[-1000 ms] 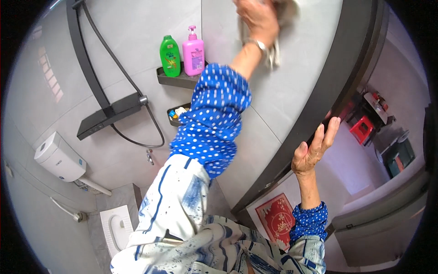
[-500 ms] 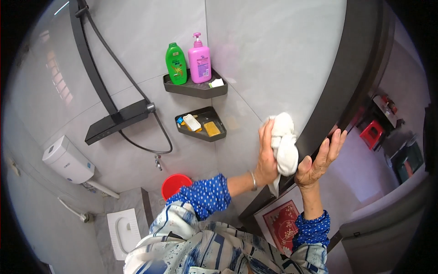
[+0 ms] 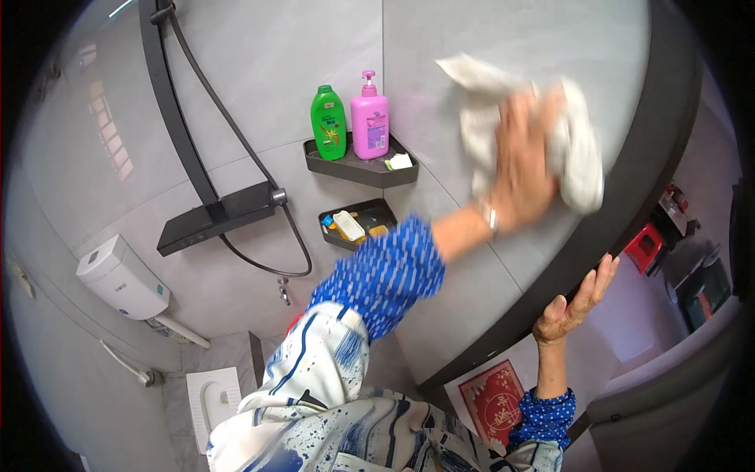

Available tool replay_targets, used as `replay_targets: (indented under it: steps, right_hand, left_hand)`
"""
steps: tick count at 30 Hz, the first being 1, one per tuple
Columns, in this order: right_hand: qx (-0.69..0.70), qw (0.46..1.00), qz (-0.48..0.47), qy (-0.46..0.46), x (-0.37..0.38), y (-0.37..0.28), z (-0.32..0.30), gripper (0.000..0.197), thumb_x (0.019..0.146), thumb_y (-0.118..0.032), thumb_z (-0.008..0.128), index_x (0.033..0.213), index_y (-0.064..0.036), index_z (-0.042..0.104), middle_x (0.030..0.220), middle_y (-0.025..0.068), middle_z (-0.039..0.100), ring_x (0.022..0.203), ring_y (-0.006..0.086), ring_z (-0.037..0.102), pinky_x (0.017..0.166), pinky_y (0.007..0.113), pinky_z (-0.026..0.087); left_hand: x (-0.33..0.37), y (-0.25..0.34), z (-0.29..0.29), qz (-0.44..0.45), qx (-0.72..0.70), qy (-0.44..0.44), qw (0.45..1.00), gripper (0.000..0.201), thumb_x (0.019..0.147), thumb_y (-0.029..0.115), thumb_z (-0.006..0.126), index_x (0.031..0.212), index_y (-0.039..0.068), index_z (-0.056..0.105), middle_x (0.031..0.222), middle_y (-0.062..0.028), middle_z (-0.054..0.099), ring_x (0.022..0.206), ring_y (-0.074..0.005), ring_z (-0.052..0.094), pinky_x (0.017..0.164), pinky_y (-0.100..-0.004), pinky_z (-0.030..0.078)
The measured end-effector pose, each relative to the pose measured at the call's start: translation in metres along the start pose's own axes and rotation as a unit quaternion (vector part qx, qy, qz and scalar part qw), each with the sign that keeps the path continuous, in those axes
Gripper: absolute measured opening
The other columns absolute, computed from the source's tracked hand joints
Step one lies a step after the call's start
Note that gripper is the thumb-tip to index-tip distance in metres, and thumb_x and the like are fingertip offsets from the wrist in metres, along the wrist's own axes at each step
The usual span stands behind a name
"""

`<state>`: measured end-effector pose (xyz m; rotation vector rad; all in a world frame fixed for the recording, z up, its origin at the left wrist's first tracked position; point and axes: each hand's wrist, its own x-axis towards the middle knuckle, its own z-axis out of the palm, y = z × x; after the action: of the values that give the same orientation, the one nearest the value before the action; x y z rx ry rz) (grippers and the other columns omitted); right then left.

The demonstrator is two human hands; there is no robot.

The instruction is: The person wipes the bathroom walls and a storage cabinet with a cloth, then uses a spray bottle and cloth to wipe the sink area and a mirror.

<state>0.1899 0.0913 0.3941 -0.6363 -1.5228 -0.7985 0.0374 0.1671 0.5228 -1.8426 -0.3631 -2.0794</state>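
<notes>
My left hand [image 3: 523,161], blurred by motion, presses a white cloth [image 3: 583,161] against the grey tiled wall [image 3: 448,39] at the upper right. Cloth spreads out on both sides of the fingers, one corner reaching up and left. A silver bracelet [image 3: 489,216] circles that wrist. Lower down, my right hand [image 3: 572,308] lies against the edge of the dark door frame [image 3: 668,118], fingers stretched out and holding nothing. Blue dotted sleeve covers [image 3: 393,267] are on both forearms; the left one hides part of the lower corner shelf.
Left of my arm, a corner shelf [image 3: 358,171] carries a green bottle [image 3: 329,126] and a pink pump bottle [image 3: 370,122]. Below is a shelf [image 3: 385,211] with soap. A black shower unit [image 3: 216,216], white cistern [image 3: 124,275] and squat toilet [image 3: 212,401] stand farther left.
My left hand has moved up the wall, away from the door frame, and the bunched cloth has spread out. The right hand stays at the frame.
</notes>
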Motion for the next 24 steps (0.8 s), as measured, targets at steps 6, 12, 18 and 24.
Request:
replay_targets:
  steps: [6, 12, 18, 24]
  right_hand:
    - [-0.022, 1.000, 0.002, -0.021, -0.002, -0.005, -0.005, 0.051, 0.096, -0.033, 0.031, 0.141, -0.0099, 0.030, 0.143, 0.0207, 0.028, 0.132, 0.0461, 0.025, 0.107, 0.057, 0.020]
    - [-0.040, 0.999, -0.002, -0.024, -0.005, 0.013, 0.007, 0.052, 0.095, -0.036, 0.031, 0.141, -0.0114, 0.030, 0.143, 0.0203, 0.028, 0.132, 0.0445, 0.026, 0.107, 0.056, 0.022]
    - [-0.023, 1.000, 0.001, 0.009, 0.002, 0.007, 0.025, 0.051, 0.095, -0.033, 0.032, 0.140, -0.0105, 0.033, 0.142, 0.0215, 0.030, 0.132, 0.0444, 0.026, 0.108, 0.055, 0.021]
    - [-0.015, 1.000, -0.001, -0.002, -0.001, 0.013, 0.017, 0.052, 0.093, -0.030, 0.034, 0.141, -0.0081, 0.031, 0.143, 0.0224, 0.030, 0.132, 0.0446, 0.026, 0.107, 0.053, 0.023]
  left_hand:
    - [-0.087, 0.031, -0.034, -0.029, -0.059, -0.114, 0.991, 0.059, 0.072, 0.012, 0.065, 0.128, 0.011, 0.047, 0.118, -0.0171, 0.044, 0.107, -0.0368, 0.043, 0.090, -0.0458, 0.033]
    - [0.034, -0.072, 0.017, 0.073, -0.008, 0.003, 0.997, 0.042, 0.077, 0.010, 0.054, 0.117, -0.003, 0.047, 0.104, -0.0222, 0.049, 0.095, -0.0394, 0.044, 0.084, -0.0452, 0.034]
    - [0.162, -0.225, 0.001, 0.104, 0.387, -0.063, 0.914, 0.049, 0.093, 0.013, 0.042, 0.132, -0.014, 0.031, 0.136, -0.0319, 0.034, 0.127, -0.0399, 0.034, 0.107, -0.0452, 0.027]
    - [-0.031, -0.073, 0.003, -0.090, -0.070, -0.021, 0.993, 0.055, 0.092, 0.014, 0.047, 0.139, -0.002, 0.024, 0.134, -0.0186, 0.038, 0.122, -0.0320, 0.039, 0.106, -0.0399, 0.030]
